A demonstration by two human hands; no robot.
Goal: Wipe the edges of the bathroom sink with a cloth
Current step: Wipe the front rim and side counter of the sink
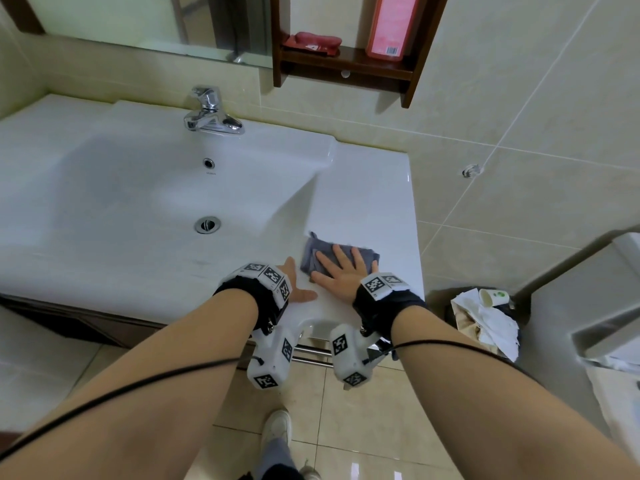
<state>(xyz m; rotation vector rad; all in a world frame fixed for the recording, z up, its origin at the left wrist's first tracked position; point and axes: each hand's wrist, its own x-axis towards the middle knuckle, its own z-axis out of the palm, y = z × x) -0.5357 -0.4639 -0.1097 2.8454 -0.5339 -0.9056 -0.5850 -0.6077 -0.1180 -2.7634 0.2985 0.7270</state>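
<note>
1. Pressing down on the cloth [311, 251], the right hand [341, 273] lies flat with its fingers [356, 258] spread and straight, likely for broad contact while wiping.
2. The grey cloth sits folded on the sink [367, 202], on its flat right-hand edge near the front corner, just beside the basin.
3. The left hand [296, 289] rests on the front rim, fingers straight, thumb out, holding nothing and probably bracing the body.
</note>
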